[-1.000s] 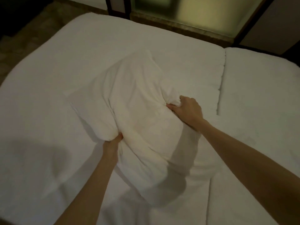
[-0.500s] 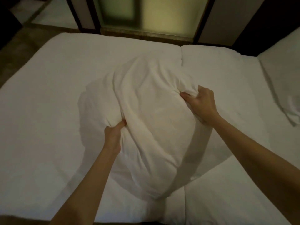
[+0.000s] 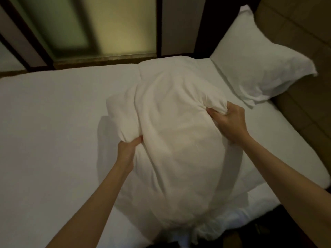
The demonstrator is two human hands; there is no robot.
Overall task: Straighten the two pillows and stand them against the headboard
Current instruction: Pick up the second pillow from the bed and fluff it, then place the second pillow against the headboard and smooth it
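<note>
A soft white pillow (image 3: 179, 140) is held up over the bed in the middle of the head view, its lower end sagging toward me. My left hand (image 3: 128, 151) grips a bunch of its cover on the left side. My right hand (image 3: 229, 122) pinches its right edge. A second white pillow (image 3: 258, 63) leans against the tan padded headboard (image 3: 304, 51) at the upper right.
The bed's white sheet (image 3: 53, 131) spreads to the left and under the pillow. A frosted glass panel with dark frames (image 3: 100, 27) stands behind the bed's far side. The mattress edge and dark floor lie at the lower right.
The view has swung right, bringing the headboard and the second pillow into sight. Both hands have carried the held pillow to the right, closer to that pillow, keeping the same grips.
</note>
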